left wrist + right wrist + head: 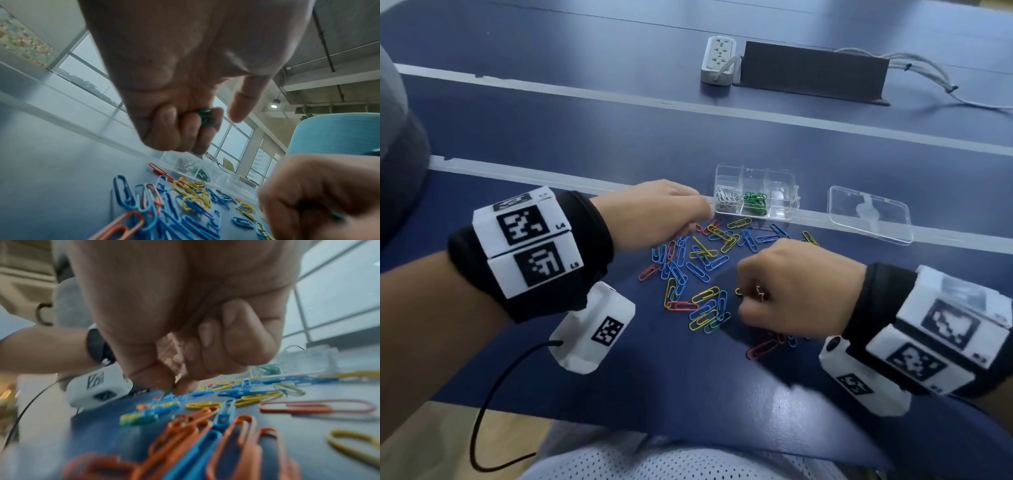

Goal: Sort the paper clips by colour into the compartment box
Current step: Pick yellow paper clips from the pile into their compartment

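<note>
Loose paper clips (698, 270) in blue, yellow and orange lie in a heap on the blue table. The clear compartment box (784, 192) stands behind the heap, with silver clips (726, 198) in one cell and green clips (755, 202) in the cell beside it. My left hand (698, 222) hovers at the box's near left corner. Its curled fingers (191, 129) hold a few green clips (207, 118). My right hand (746, 301) is low over the heap's near right side, and its fingertips (185, 386) pinch a green clip (169, 391) at the table surface.
The box's clear lid (869, 214) lies to the right of the box. A white power strip (717, 60) and a dark block (811, 73) with cables sit farther back. The table's front edge (619, 425) is close to my lap.
</note>
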### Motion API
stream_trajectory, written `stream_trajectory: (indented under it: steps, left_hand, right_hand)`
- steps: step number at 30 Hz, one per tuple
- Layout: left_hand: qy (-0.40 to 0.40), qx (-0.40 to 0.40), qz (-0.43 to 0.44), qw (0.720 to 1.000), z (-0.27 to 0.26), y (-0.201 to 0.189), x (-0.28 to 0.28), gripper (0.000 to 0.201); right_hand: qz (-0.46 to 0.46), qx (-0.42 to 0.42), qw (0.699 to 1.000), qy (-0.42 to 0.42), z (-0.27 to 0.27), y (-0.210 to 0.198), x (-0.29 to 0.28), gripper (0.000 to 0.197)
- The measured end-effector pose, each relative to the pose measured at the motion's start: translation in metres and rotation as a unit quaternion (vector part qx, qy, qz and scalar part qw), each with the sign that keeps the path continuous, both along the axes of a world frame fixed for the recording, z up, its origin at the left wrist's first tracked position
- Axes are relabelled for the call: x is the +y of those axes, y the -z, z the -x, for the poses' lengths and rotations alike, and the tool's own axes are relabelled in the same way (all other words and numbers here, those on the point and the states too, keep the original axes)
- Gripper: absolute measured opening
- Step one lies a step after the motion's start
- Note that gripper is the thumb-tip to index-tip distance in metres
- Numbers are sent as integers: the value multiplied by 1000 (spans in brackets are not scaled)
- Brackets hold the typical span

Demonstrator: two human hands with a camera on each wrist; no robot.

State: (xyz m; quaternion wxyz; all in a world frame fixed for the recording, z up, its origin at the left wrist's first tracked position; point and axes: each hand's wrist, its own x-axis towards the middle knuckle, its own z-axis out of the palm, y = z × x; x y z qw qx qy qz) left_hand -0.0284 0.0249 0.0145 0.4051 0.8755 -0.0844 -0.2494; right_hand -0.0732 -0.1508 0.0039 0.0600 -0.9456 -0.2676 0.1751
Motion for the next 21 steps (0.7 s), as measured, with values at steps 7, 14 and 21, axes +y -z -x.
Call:
stream_trajectory:
  steps: [7, 14, 21]
  left_hand:
    - [131, 36, -62, 989, 20, 1, -12, 32]
    - [240, -67, -228, 941, 44, -4, -31, 20]
    - [279, -154, -265, 910, 41, 9, -28, 16]
  right_hand:
    - [-231, 275, 901, 243, -28, 3, -16, 42]
    - [-99, 209, 965, 126, -15, 0, -24, 15]
    - [42, 43, 998, 19, 4, -5, -9, 25]
